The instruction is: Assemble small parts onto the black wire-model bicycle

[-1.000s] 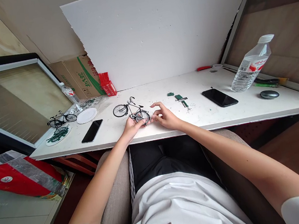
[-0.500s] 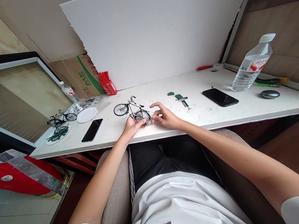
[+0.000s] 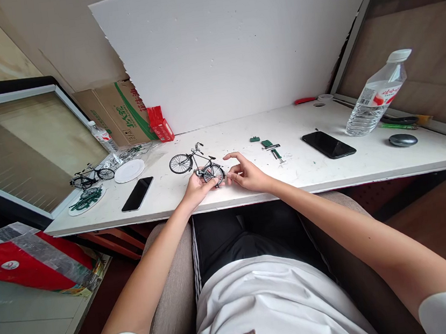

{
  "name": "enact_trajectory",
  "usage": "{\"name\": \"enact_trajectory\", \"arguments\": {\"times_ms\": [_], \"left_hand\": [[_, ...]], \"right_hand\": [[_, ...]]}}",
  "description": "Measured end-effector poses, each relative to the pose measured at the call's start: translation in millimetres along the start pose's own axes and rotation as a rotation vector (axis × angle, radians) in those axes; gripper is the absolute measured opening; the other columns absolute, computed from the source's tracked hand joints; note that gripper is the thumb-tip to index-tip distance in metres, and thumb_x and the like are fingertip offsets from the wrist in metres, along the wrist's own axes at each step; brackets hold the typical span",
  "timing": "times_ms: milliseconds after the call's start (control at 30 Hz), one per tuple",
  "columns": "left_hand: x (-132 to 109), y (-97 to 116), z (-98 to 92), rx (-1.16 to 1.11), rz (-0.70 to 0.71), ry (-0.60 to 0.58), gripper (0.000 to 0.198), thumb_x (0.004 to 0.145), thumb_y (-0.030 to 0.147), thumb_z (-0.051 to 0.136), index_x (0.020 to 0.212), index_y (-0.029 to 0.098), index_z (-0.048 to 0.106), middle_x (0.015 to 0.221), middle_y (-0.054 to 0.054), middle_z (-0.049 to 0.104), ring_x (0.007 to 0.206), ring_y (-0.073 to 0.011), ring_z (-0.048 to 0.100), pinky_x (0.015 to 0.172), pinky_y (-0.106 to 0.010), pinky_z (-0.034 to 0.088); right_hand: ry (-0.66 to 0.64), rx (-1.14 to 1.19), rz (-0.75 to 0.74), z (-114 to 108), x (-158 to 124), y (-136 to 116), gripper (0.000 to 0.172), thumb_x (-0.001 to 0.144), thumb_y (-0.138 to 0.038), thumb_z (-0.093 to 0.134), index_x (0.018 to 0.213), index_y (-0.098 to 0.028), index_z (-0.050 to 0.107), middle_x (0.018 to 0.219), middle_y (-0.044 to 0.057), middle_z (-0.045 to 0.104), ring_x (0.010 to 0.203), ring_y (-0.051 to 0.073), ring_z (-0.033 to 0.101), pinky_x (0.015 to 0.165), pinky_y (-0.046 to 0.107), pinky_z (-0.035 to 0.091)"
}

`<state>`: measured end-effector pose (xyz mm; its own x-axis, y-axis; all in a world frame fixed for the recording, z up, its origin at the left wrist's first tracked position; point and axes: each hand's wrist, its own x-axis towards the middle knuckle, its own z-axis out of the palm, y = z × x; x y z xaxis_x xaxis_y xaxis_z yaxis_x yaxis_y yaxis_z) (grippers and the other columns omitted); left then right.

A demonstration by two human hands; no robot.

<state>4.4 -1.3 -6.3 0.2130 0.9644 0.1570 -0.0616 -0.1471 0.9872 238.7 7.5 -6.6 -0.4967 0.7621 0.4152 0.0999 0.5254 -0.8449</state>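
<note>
White desk (image 3: 330, 175) stretched across the view, seen from above by a seated person whose bare forearms reached forward over a white shirt and dark trousers. At the near edge of the desk, the left hand (image 3: 194, 190) curled its fingers and thumb around the rear wheel of a small black model bicycle (image 3: 196, 165), gripping it from the near side. The bicycle stood upright on the desk, front wheel pointing away to the left. The right hand (image 3: 249, 176) sat just right of the rear wheel, thumb and middle fingers drawn together in a pinch at the wheel's edge and the index finger lifted. Whether they gripped anything was too small to tell.

Left of the hands lay a black phone (image 3: 137, 194), with a round white lid (image 3: 129, 171) beyond it. A disc of green parts (image 3: 88, 200) and a second model bicycle (image 3: 91, 178) lay near the desk's left end. Right of the hands, a few green pieces (image 3: 267, 144) and a small screwdriver (image 3: 276, 155) lay close by. A second black phone (image 3: 328, 145) lay further right, then a dark oval object (image 3: 402, 140) and a water bottle (image 3: 377, 95) lying tilted. Nothing stood between the hands and the bicycle.

At the back, a white foam board (image 3: 232, 46) leaned against the wall, with a small red box (image 3: 161, 125) and a cardboard box (image 3: 118, 112) at its left.
</note>
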Motion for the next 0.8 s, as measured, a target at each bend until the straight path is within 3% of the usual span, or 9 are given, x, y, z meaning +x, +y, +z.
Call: {"name": "enact_trajectory", "arguments": {"times_ms": [233, 433, 567, 633, 733, 800], "left_hand": [[-0.2, -2.5, 0.0, -0.007, 0.011, -0.017, 0.067, 0.07, 0.043, 0.098, 0.111, 0.021, 0.05, 0.106, -0.008, 0.078, 0.088, -0.0252, 0.08, 0.074, -0.034, 0.062], [-0.9, 2.4, -0.8, -0.004, 0.015, -0.022, 0.06, 0.071, 0.043, 0.097, 0.107, 0.019, 0.056, 0.104, -0.008, 0.079, 0.086, -0.0251, 0.08, 0.075, -0.034, 0.061], [-0.6, 4.4, -0.4, -0.028, 0.01, -0.03, 0.05, 0.077, 0.045, 0.092, 0.106, 0.017, 0.063, 0.109, -0.012, 0.08, 0.089, -0.027, 0.08, 0.087, -0.041, 0.062], [-0.3, 4.0, 0.3, -0.033, 0.017, -0.019, 0.048, 0.078, 0.045, 0.092, 0.105, 0.016, 0.065, 0.109, -0.013, 0.08, 0.089, -0.0272, 0.08, 0.089, -0.043, 0.062], [0.7, 1.4, 1.4, -0.026, 0.024, -0.014, 0.049, 0.078, 0.044, 0.092, 0.106, 0.016, 0.065, 0.109, -0.013, 0.079, 0.09, -0.0266, 0.079, 0.088, -0.042, 0.061], [1.7, -1.4, 1.4, -0.017, 0.042, -0.007, 0.05, 0.077, 0.043, 0.093, 0.107, 0.017, 0.063, 0.109, -0.011, 0.078, 0.092, -0.0255, 0.078, 0.086, -0.04, 0.061]], "right_hand": [[-0.038, -0.001, 0.007, -0.8, -0.9, -0.7, 0.052, 0.101, -0.032, 0.06, 0.148, -0.025, 0.039, 0.08, 0.0, 0.073, 0.078, 0.021, 0.071, 0.075, 0.034, 0.052], [-0.011, -0.044, 0.018, 0.5, 0.1, -0.7, 0.048, 0.103, -0.038, 0.06, 0.146, -0.026, 0.043, 0.087, 0.002, 0.077, 0.076, 0.02, 0.071, 0.076, 0.034, 0.054], [0.149, -0.223, -0.023, 0.6, 4.2, -0.2, 0.028, 0.101, -0.049, 0.065, 0.112, -0.022, 0.064, 0.092, 0.006, 0.076, 0.08, 0.02, 0.068, 0.074, 0.033, 0.053], [0.197, -0.344, -0.046, 1.2, 4.9, -0.5, 0.029, 0.101, -0.05, 0.066, 0.095, -0.021, 0.066, 0.09, 0.007, 0.075, 0.077, 0.02, 0.066, 0.07, 0.032, 0.051], [0.167, -0.39, -0.067, 3.6, 2.7, -1.6, 0.025, 0.102, -0.044, 0.064, 0.113, -0.021, 0.064, 0.082, 0.003, 0.073, 0.068, 0.019, 0.062, 0.066, 0.031, 0.047], [0.102, -0.368, -0.081, 5.5, 0.2, -2.8, 0.033, 0.102, -0.038, 0.063, 0.13, -0.022, 0.058, 0.08, 0.0, 0.074, 0.067, 0.019, 0.064, 0.065, 0.029, 0.047]]}}
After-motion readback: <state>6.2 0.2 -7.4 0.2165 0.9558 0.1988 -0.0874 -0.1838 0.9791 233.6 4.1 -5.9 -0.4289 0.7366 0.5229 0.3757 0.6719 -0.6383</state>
